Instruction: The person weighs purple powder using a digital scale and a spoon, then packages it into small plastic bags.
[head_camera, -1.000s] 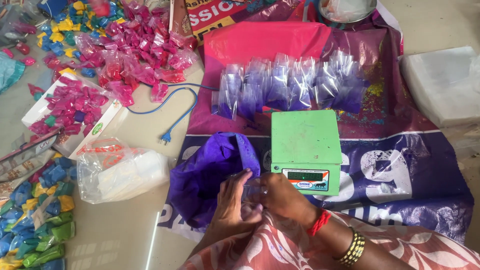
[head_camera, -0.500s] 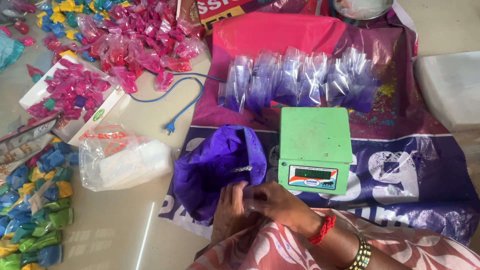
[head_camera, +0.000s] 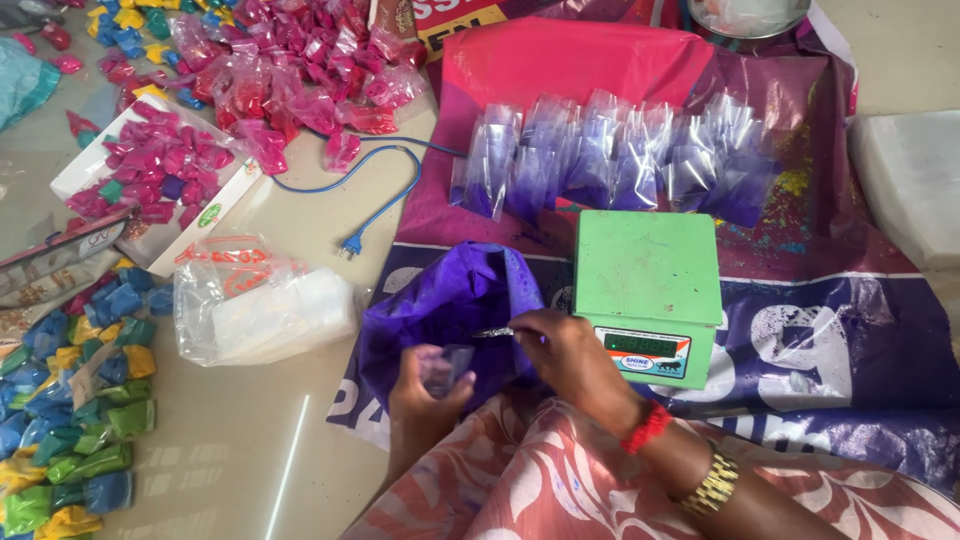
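Observation:
A large purple bag (head_camera: 445, 305) lies open in front of me, dusted with purple powder. My left hand (head_camera: 425, 390) holds a small clear pouch (head_camera: 447, 365) at the bag's mouth. My right hand (head_camera: 565, 355) grips a small metal spoon (head_camera: 492, 332) whose tip points left, just above the pouch. A red thread and a gold watch sit on my right wrist. Right beside that hand stands a green weighing scale (head_camera: 648, 290) with nothing on its platform. Behind the scale lies a row of several clear pouches of purple powder (head_camera: 610, 160).
A printed plastic sheet (head_camera: 830, 340) covers the floor under the scale. Heaps of pink packets (head_camera: 280, 70) lie at the back left, blue, green and yellow packets (head_camera: 70, 400) at the near left. A bag of empty clear pouches (head_camera: 260, 305), a blue cable (head_camera: 370, 195) and a white box (head_camera: 910, 185) lie about.
The view has drifted so the scene sits lower and further right. My left hand has brought the small clear pouch up into sight by the bag's mouth; my right hand stays at the bag.

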